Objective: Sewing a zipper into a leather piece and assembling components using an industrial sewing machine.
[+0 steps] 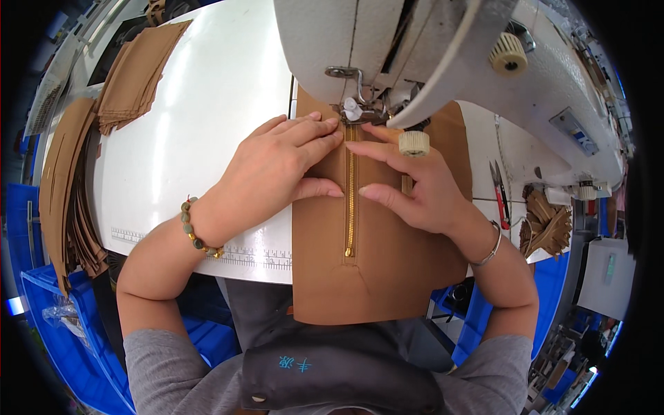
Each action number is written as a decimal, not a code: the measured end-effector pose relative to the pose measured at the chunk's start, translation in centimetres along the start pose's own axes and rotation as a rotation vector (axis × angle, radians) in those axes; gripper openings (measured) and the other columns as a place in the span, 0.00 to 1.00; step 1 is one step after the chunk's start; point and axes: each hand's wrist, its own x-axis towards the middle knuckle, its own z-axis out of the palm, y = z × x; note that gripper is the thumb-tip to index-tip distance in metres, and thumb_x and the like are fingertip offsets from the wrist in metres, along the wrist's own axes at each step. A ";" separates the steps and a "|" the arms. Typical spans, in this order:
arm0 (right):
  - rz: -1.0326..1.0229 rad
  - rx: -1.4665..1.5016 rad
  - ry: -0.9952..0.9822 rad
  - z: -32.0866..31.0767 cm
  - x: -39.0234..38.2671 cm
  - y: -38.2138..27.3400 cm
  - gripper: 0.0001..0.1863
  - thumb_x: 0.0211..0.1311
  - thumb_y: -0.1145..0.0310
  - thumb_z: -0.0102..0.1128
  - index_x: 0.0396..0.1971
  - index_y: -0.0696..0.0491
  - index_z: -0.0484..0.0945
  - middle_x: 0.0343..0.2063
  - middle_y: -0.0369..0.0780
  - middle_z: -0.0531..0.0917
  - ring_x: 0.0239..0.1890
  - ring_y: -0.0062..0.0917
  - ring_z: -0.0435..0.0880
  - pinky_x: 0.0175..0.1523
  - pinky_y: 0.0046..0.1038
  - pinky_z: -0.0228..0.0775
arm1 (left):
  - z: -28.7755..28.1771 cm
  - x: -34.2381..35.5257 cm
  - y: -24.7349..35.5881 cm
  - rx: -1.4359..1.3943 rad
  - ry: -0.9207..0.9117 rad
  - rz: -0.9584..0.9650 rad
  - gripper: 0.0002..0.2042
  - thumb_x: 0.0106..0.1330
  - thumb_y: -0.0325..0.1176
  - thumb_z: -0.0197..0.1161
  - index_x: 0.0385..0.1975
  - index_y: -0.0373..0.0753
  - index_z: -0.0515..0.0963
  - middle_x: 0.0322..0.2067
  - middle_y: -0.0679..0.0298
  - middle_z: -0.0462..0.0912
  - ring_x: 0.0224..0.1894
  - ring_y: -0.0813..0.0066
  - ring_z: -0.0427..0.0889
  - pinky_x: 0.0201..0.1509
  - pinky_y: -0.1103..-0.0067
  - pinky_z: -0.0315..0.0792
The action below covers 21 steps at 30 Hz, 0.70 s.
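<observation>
A brown leather-like panel (408, 277) lies under the sewing machine (443, 69), its near end hanging over the table's front edge. Down its middle runs a gold-toothed zipper (351, 187), with the pull at the near end. My left hand (277, 155) rests flat on the panel left of the zipper, fingertips close to the presser foot (363, 116). To the right of the zipper, my right hand (422, 183) touches the panel with fingers spread, its index finger partly behind the machine's knob. The needle is too small to make out.
Stacks of brown pieces (138, 76) and long brown strips (66, 187) sit at the left. Red-handled snips (499, 197) and a pile of small brown scraps (546, 221) lie at the right. Blue bins (72, 332) stand below the white table (207, 97).
</observation>
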 end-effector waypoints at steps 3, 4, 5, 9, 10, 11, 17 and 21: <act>0.002 0.105 0.022 -1.0 0.0 -0.1 0.22 0.63 0.63 0.71 0.57 0.52 0.86 0.49 0.43 0.87 0.47 0.40 0.85 0.71 0.42 0.66 | 0.0 0.0 -0.1 -0.017 -0.012 -0.014 0.35 0.56 0.55 0.73 0.58 0.35 0.81 0.59 0.57 0.83 0.51 0.56 0.84 0.59 0.67 0.77; -0.024 0.150 0.079 -1.2 0.0 -0.1 0.22 0.63 0.64 0.71 0.57 0.51 0.86 0.48 0.42 0.87 0.45 0.39 0.85 0.70 0.41 0.67 | -0.1 0.1 -0.1 -0.014 -0.002 0.003 0.35 0.56 0.54 0.73 0.58 0.35 0.81 0.59 0.57 0.83 0.51 0.56 0.83 0.58 0.67 0.77; 0.007 0.126 0.027 -1.4 0.2 -0.3 0.22 0.63 0.65 0.71 0.57 0.51 0.86 0.47 0.42 0.87 0.43 0.37 0.86 0.70 0.41 0.68 | -0.1 0.1 -0.2 -0.011 0.008 0.019 0.35 0.56 0.54 0.73 0.59 0.35 0.81 0.59 0.58 0.83 0.51 0.56 0.83 0.58 0.67 0.77; -0.082 -0.242 0.038 -2.2 0.5 -1.8 0.15 0.63 0.69 0.70 0.49 0.50 0.88 0.41 0.39 0.88 0.38 0.29 0.85 0.64 0.37 0.73 | -0.1 -0.1 -0.1 -0.015 -0.021 -0.006 0.35 0.57 0.54 0.73 0.59 0.35 0.81 0.60 0.58 0.83 0.54 0.56 0.83 0.61 0.65 0.76; -0.150 -0.573 0.032 -2.8 0.2 -2.3 0.13 0.62 0.71 0.70 0.47 0.50 0.89 0.41 0.39 0.88 0.36 0.28 0.85 0.62 0.37 0.74 | 0.0 -0.2 0.0 0.033 -0.010 0.004 0.35 0.57 0.54 0.73 0.59 0.35 0.81 0.59 0.58 0.83 0.55 0.56 0.83 0.63 0.64 0.76; -0.118 -0.632 0.039 -4.0 -0.7 -3.2 0.10 0.62 0.72 0.70 0.44 0.50 0.89 0.41 0.39 0.88 0.35 0.28 0.86 0.61 0.37 0.75 | 0.0 -0.3 0.0 0.069 -0.007 0.011 0.35 0.57 0.54 0.73 0.59 0.35 0.81 0.59 0.58 0.83 0.57 0.56 0.82 0.65 0.63 0.75; 0.260 -0.786 1.022 -20.8 -12.7 -0.8 0.09 0.77 0.76 0.60 0.46 0.61 0.88 0.45 0.39 0.90 0.42 0.17 0.85 0.53 0.23 0.79 | 0.6 -0.5 0.8 0.040 0.031 0.082 0.36 0.58 0.57 0.71 0.61 0.37 0.80 0.59 0.58 0.83 0.61 0.57 0.81 0.70 0.62 0.73; 0.478 -0.770 1.228 -34.9 -23.0 8.3 0.22 0.77 0.54 0.61 0.57 0.55 0.85 0.43 0.36 0.89 0.36 0.16 0.83 0.42 0.17 0.73 | 1.0 -1.0 2.5 -0.001 0.028 0.095 0.37 0.58 0.58 0.71 0.63 0.38 0.79 0.62 0.57 0.81 0.64 0.55 0.80 0.70 0.62 0.73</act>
